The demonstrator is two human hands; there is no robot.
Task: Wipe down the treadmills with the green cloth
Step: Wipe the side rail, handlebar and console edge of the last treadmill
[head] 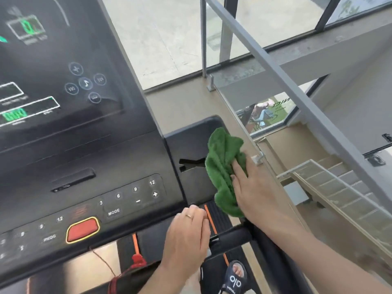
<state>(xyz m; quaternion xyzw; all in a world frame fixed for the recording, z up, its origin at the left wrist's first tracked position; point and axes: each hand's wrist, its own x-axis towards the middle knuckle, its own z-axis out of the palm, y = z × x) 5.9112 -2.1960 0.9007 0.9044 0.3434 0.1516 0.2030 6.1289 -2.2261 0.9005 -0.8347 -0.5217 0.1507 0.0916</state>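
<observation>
The treadmill's black console (89,158) fills the left, with lit green readouts, number keys and a red stop button (82,229). A crumpled green cloth (222,166) lies on the console's right side tray (188,145). My right hand (252,192) presses on the cloth with straight fingers, at the tray's right edge. My left hand (187,234), a ring on one finger, holds the console's lower edge with curled fingers, just left of the black handlebar (231,235).
A grey railing (275,68) with glass panels runs close along the right, and a stairwell (339,183) drops beyond it. A red safety cord (135,262) hangs under the console. My sandalled foot (235,276) stands on the orange-striped treadmill deck (214,213).
</observation>
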